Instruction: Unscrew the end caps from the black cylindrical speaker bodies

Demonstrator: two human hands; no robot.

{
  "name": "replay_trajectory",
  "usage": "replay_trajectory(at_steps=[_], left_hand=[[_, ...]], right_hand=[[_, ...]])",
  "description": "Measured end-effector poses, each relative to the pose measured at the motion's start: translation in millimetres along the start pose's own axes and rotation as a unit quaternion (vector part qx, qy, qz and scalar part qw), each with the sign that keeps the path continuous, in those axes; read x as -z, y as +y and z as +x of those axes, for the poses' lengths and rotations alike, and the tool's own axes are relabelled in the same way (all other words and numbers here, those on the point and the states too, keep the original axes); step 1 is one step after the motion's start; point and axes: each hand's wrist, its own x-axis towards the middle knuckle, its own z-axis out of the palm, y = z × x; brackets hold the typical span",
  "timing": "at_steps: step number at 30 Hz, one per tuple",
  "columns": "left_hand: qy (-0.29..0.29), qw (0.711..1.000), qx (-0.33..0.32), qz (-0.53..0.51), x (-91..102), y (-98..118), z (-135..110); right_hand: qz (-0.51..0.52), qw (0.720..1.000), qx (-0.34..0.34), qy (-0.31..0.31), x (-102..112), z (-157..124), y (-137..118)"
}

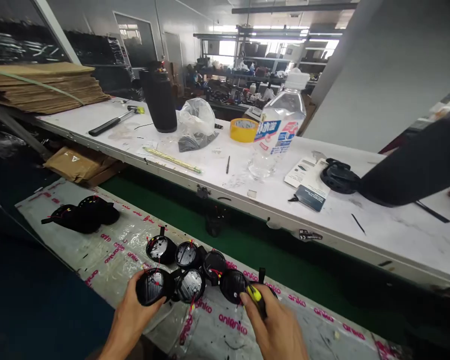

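Several round black housings with red wires [189,260] lie clustered on a clear plastic sheet printed with red letters [108,250]. My left hand [133,312] grips the nearest housing [152,286] at its left rim. My right hand [275,325] is closed on a small tool with a yellow and black handle [255,296], whose tip is at another housing [232,285] on the right of the cluster.
More black parts [84,214] lie at the sheet's left end. A green conveyor belt [255,245] runs beyond. The white bench [270,190] carries a water bottle [277,130], yellow tape roll [243,130], black cylinder [159,97], hammer [114,120], plastic bag and cardboard stack [41,85].
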Motion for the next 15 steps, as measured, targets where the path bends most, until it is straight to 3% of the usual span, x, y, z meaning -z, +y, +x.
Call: replay_trajectory(at_steps=[4,9,12,15], left_hand=[[0.014,0.994,-0.06,-0.086,-36.9,-23.1,24.9],[0.044,0.983,-0.145,-0.105,-75.5,-62.4,35.5],[0.052,0.982,-0.139,-0.117,-80.8,-74.4,27.3],[0.051,0.983,-0.095,-0.146,-68.5,-75.1,14.4]], right_hand=[[-0.067,0.994,0.071,-0.056,-14.6,78.4,-18.4],[-0.188,0.966,0.117,-0.132,-72.6,170.5,-33.3],[-0.246,0.946,0.118,-0.177,-113.6,205.5,-32.4],[-0.266,0.936,0.116,-0.199,-141.1,221.9,-28.2]])
